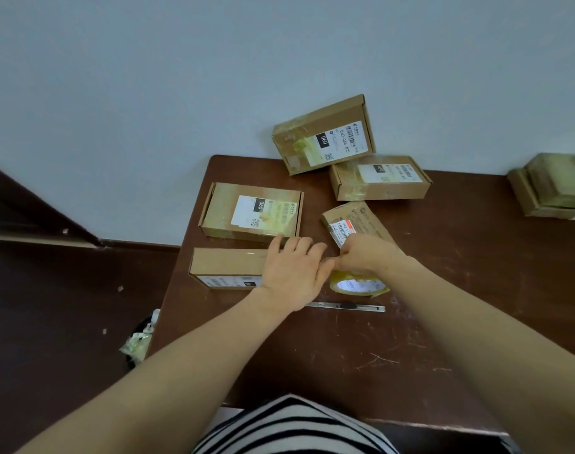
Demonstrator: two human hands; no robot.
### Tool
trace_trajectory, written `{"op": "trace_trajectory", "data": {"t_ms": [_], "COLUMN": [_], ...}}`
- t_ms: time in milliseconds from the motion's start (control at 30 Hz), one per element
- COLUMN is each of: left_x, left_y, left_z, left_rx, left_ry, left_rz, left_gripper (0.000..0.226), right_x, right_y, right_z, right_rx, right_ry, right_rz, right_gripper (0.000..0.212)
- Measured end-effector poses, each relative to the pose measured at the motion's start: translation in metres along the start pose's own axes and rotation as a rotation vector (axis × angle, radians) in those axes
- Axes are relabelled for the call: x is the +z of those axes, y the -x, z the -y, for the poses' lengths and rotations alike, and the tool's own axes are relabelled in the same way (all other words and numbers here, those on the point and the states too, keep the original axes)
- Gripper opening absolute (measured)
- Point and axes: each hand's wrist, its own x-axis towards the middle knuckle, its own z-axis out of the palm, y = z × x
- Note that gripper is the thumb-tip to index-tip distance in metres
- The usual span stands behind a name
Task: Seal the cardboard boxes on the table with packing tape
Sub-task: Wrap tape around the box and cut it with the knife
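Brown tabletop (410, 355) meets a pale wall, cardboard boxes (251, 211) crowding its far-left corner. Left grip (292, 273) lies flat, fingers straight, over the left-edge box (227, 262); right grip (364, 253) curls over the tape roll (361, 286), hold unclear.

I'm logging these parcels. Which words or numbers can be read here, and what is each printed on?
"060" and "060-068 A05": label on the leaning box against the wall.
"060": label on the left box, lying flat.
Right box: black patch on its label, digits blurred.
Tilted box with red-striped label, near box side label, packing tape roll core: print too small to read.
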Motion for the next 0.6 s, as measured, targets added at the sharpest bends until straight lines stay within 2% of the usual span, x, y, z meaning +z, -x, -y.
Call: {"op": "trace_trajectory", "data": {"t_ms": [67,167,300,367,433,533,600], "left_x": [-0.002,-0.003,-0.021,-0.041,-0.060,-0.082,-0.083], "left_y": [0.001,0.002,0.007,0.006,0.006,0.013,0.019], "left_z": [0.001,0.005,0.011,0.016,0.026,0.045,0.059], "left_rx": [0.009,0.075,0.133,0.056,-0.065,-0.241,-0.326], "left_ry": [-0.036,-0.048,0.108,0.340,0.661,1.198,1.407], "left_rz": [0.011,0.008,-0.106,-0.202,-0.214,-0.236,-0.277], "left_gripper": [0.059,0.047,0.043,0.039,0.029,0.026,0.035], "right_x": [0.000,-0.002,-0.019,-0.038,-0.062,-0.094,-0.105], "right_y": [0.003,0.010,0.028,0.042,0.062,0.082,0.086], "right_z": [0.002,0.004,0.008,0.010,0.016,0.034,0.052], "right_rx": [0.021,0.017,-0.013,-0.018,-0.109,-0.315,-0.426], "right_ry": [-0.003,-0.028,-0.140,-0.370,-0.589,-0.764,-0.871], "right_rz": [-0.002,0.026,0.046,0.066,0.093,0.110,0.160], "right_gripper": [0.049,0.054,0.054,0.046,0.033,0.045,0.050]}}
